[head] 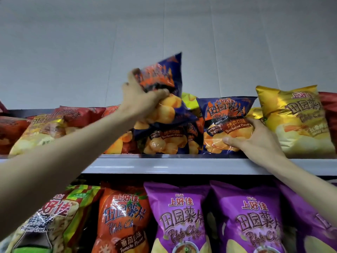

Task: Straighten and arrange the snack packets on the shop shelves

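My left hand (pixel 144 101) is clutching a navy-and-orange foil barbecue crisp packet (pixel 164 83), raised above the white top shelf (pixel 182 164). My right hand (pixel 255 143) is gripping its upright twin (pixel 224 121) at the shelf front. I'm reckoning we're mid-restack, and next it wants standing upright alongside.

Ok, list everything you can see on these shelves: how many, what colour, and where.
Lifted barbecue packet: one, dark blue, above top shelf middle.
Upright barbecue packets: at least two, dark blue, top shelf middle.
Gold chip packets: at least two, top shelf right and left.
Red packets: several, top shelf left, one far right.
Purple potato chip packets: three, lower shelf middle to right.
Tomato chip packet: one, orange, lower shelf.
Prawn crackers packet: one, green and yellow, lower shelf left.
Shelf edge: one, white, between rows.
Left hand: grips the lifted barbecue packet.
Right hand: grips one upright barbecue packet.
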The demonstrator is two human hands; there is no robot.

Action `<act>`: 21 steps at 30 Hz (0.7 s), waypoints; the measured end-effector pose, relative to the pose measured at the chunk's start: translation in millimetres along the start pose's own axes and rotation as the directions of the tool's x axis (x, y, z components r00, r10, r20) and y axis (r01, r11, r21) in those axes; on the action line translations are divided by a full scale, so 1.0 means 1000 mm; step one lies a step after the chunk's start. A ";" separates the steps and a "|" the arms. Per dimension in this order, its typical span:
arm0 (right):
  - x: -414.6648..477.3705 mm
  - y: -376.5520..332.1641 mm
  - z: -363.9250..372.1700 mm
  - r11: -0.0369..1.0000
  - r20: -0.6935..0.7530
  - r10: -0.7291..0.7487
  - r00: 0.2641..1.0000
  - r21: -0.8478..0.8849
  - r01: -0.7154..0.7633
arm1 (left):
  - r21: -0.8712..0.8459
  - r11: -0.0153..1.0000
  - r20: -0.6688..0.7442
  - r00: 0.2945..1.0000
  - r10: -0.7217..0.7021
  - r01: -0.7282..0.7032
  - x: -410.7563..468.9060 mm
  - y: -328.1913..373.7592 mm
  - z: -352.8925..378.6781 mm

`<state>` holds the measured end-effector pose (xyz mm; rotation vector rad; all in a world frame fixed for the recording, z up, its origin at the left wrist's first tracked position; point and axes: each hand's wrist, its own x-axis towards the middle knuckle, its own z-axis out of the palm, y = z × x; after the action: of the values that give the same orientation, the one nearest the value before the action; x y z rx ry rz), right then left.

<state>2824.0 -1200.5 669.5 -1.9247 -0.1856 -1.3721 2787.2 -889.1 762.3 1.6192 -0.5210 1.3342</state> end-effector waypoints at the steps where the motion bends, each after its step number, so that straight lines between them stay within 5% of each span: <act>1: -0.001 -0.001 0.001 1.000 -0.035 -0.005 0.999 0.025 0.006 | 0.045 0.999 0.039 0.999 -0.001 -0.001 -0.005 -0.002 0.011; 5: -0.003 -0.007 0.000 0.991 -0.188 -0.038 0.981 0.115 0.060 | 0.314 0.950 0.114 0.993 -0.037 -0.001 -0.022 -0.015 0.043; 9: 0.000 -0.015 -0.006 0.962 -0.183 -0.082 0.980 0.243 0.126 | 0.456 0.889 0.138 0.990 -0.033 -0.034 -0.032 -0.024 0.055; 17: 0.014 -0.012 -0.009 0.919 -0.111 -0.138 0.984 0.357 0.169 | 0.440 0.898 0.271 0.952 -0.145 0.012 -0.041 -0.023 0.051; 21: 0.018 -0.017 -0.012 0.874 -0.118 -0.142 0.983 0.451 0.180 | 0.357 0.933 0.086 0.996 0.017 -0.047 -0.033 -0.022 0.019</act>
<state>2813.7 -1201.7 694.5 -1.4776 -0.5912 -1.3620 2804.3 -902.9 723.7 1.9777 -0.3656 1.4541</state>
